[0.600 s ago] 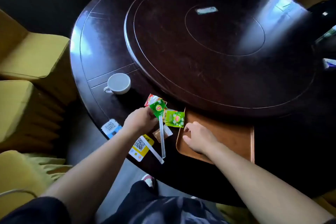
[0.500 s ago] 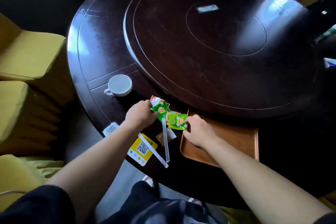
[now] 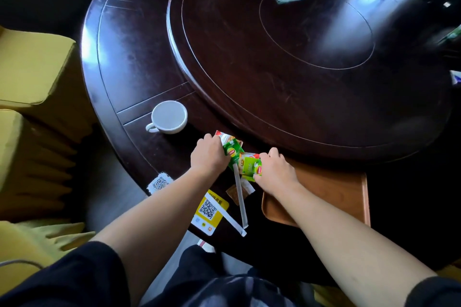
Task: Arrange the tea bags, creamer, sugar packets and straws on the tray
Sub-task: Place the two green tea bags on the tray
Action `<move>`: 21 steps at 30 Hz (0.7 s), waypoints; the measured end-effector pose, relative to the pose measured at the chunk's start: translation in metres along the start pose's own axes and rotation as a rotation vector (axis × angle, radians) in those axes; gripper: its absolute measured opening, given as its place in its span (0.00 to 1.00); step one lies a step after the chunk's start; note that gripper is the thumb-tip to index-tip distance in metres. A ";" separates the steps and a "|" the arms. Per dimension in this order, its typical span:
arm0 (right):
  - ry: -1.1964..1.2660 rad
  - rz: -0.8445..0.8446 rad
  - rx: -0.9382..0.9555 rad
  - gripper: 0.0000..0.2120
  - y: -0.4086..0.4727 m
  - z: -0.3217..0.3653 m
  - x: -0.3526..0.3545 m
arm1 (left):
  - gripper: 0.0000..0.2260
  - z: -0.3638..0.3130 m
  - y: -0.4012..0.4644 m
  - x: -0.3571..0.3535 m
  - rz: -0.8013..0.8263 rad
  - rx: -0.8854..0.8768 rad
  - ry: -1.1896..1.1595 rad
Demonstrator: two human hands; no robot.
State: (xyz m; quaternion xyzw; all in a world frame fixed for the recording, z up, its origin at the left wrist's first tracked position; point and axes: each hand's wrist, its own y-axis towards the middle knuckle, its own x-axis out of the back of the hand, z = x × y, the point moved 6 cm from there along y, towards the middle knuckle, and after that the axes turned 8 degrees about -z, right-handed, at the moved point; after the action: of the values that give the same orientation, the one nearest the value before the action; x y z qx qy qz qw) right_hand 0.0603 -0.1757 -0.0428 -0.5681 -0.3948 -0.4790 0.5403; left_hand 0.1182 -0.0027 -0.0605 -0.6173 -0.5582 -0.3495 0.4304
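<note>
A brown tray (image 3: pixel 331 197) lies at the near edge of the dark round table, with nothing seen on its visible part. Left of it sits a small heap of packets. My left hand (image 3: pixel 209 156) is closed on a dark green tea bag (image 3: pixel 232 151), with red-and-white packets (image 3: pixel 224 136) just behind it. My right hand (image 3: pixel 278 169) grips a light green tea bag (image 3: pixel 249 166) at the tray's left rim. A brown sugar packet (image 3: pixel 234 193) and two white wrapped straws (image 3: pixel 240 203) lie nearer to me.
A white cup (image 3: pixel 169 117) stands to the left of the heap. A yellow QR card (image 3: pixel 210 212) and a white QR card (image 3: pixel 159 182) lie at the table's near-left edge. The raised turntable (image 3: pixel 287 57) fills the table's middle. Yellow chairs (image 3: pixel 30 67) stand to the left.
My right hand has moved from the tray's surface leftward to the light green tea bag and closed on it. My left hand stays on the dark green tea bag.
</note>
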 end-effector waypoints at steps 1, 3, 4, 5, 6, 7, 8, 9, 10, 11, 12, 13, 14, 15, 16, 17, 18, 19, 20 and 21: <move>0.003 -0.001 -0.017 0.21 0.000 0.000 0.000 | 0.16 0.000 0.000 -0.001 0.000 0.011 -0.031; 0.033 -0.006 -0.057 0.21 0.000 -0.004 0.001 | 0.11 0.002 0.001 -0.002 0.010 0.035 -0.115; 0.065 -0.009 -0.078 0.20 0.000 -0.006 0.001 | 0.09 0.003 0.001 -0.001 0.013 0.054 -0.155; 0.115 -0.009 -0.095 0.19 -0.001 -0.009 0.000 | 0.07 0.004 0.001 0.001 0.013 0.072 -0.193; 0.176 -0.009 -0.108 0.17 -0.001 -0.013 0.001 | 0.05 0.004 0.000 0.003 0.007 0.090 -0.232; 0.251 -0.007 -0.126 0.14 -0.002 -0.017 0.002 | 0.04 0.005 -0.001 0.006 -0.005 0.110 -0.276; 0.346 0.000 -0.156 0.10 -0.004 -0.023 0.004 | 0.04 0.006 -0.003 0.011 -0.019 0.134 -0.326; 0.460 0.008 -0.195 0.07 -0.006 -0.030 0.008 | 0.05 0.006 -0.004 0.017 -0.045 0.152 -0.370; 0.575 0.021 -0.234 0.07 -0.008 -0.037 0.008 | 0.07 0.006 -0.003 0.024 -0.075 0.160 -0.409; 0.682 0.027 -0.263 0.07 -0.011 -0.045 0.010 | 0.08 0.005 -0.003 0.034 -0.108 0.161 -0.443; 0.778 0.032 -0.289 0.08 -0.014 -0.053 0.012 | 0.08 0.003 -0.003 0.044 -0.142 0.161 -0.475; 0.865 0.034 -0.310 0.07 -0.017 -0.061 0.014 | 0.07 0.000 -0.003 0.054 -0.173 0.158 -0.507; 0.949 0.031 -0.328 0.06 -0.021 -0.071 0.014 | 0.07 -0.004 -0.004 0.063 -0.191 0.159 -0.538; 1.018 0.030 -0.343 0.05 -0.025 -0.080 0.016 | 0.06 -0.008 -0.005 0.069 -0.189 0.159 -0.573; 1.062 0.027 -0.356 0.03 -0.029 -0.090 0.018 | 0.05 -0.013 -0.007 0.071 -0.165 0.157 -0.613; 1.086 0.028 -0.373 0.02 -0.034 -0.101 0.018 | 0.04 -0.021 -0.010 0.071 -0.126 0.149 -0.639; 1.106 0.036 -0.402 0.03 -0.038 -0.112 0.017 | 0.04 -0.028 -0.012 0.065 -0.078 0.134 -0.628; 1.123 0.054 -0.434 0.04 -0.042 -0.123 0.015 | 0.03 -0.038 -0.015 0.058 -0.025 0.115 -0.592; 1.135 0.078 -0.460 0.05 -0.045 -0.134 0.011 | 0.03 -0.047 -0.018 0.047 0.029 0.099 -0.547; 1.133 0.096 -0.473 0.05 -0.048 -0.144 0.007 | 0.03 -0.057 -0.022 0.034 0.093 0.085 -0.520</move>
State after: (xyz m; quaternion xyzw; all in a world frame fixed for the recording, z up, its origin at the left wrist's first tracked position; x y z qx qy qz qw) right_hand -0.0015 -0.3139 -0.0305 -0.3469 0.0964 -0.7561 0.5465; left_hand 0.1042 -0.0421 -0.0039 -0.6925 -0.6354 -0.1353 0.3137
